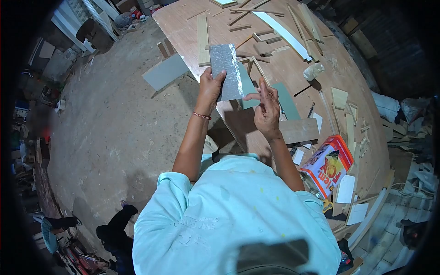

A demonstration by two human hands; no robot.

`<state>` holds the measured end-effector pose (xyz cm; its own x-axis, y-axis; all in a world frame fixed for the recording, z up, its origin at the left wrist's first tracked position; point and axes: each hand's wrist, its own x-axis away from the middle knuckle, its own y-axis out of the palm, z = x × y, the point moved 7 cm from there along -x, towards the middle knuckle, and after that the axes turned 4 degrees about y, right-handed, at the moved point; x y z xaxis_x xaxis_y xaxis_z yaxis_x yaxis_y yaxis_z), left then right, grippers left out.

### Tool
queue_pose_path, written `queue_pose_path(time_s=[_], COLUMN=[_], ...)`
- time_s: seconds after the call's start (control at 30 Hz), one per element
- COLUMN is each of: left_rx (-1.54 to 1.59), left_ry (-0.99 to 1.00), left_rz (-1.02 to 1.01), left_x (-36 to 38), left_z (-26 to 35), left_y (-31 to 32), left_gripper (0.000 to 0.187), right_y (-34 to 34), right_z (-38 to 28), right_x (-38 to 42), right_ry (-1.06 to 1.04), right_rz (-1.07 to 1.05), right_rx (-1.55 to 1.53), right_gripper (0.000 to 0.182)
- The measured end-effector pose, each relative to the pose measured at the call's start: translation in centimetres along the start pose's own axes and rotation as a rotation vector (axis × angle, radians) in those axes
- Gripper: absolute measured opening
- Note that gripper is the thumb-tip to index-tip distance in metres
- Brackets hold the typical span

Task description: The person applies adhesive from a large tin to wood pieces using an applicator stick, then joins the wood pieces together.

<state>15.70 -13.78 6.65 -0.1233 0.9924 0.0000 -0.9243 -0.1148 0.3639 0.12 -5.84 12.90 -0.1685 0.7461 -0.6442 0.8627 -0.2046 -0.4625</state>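
My left hand (211,88) grips the lower left edge of a flat grey rectangular panel (225,68), thumb on its face. Along the panel's right edge runs a shiny, ragged strip. Just right of the panel is my right hand (266,106), raised with its fingers apart and nothing seen in them; one fingertip is close to the panel's lower right corner, and whether it touches is unclear. Beneath the hands, green sheets (285,101) lie on the wooden table (183,23). A wooden block (299,131) rests beside my right wrist.
Wood strips (300,27) and a long white curved piece (284,36) lie across the table's far part. A whitish container (313,71) and a red and white tin (326,166) stand at the right. Another person (118,233) in dark clothes is at the lower left.
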Motion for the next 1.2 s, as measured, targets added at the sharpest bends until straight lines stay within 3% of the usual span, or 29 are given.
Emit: queue_pose_path(time_s=[0.3, 0.53, 0.7, 1.2], left_rx=[-0.017, 0.006, -0.007, -0.011], left_ry=[0.021, 0.041, 0.033, 0.05], left_rz=[0.005, 0.029, 0.015, -0.128], left_x=[-0.4, -0.4, -0.5, 0.3], left_z=[-0.3, -0.1, 0.4, 0.3], left_y=[-0.6, -0.7, -1.0, 1.1], left_gripper=[0.026, 0.024, 0.023, 0.028], right_y=[1.2, 1.3, 0.6, 1.2], right_z=[0.3, 0.3, 0.8, 3.0], right_x=[0.4, 0.9, 0.8, -1.6], right_ry=[0.051, 0.019, 0.076, 0.13], right_rz=[-0.039, -0.044, 0.003, 0.008], right_rx=[0.283, 0.285, 0.056, 0.234], right_gripper=[0.069, 0.063, 0.058, 0.066])
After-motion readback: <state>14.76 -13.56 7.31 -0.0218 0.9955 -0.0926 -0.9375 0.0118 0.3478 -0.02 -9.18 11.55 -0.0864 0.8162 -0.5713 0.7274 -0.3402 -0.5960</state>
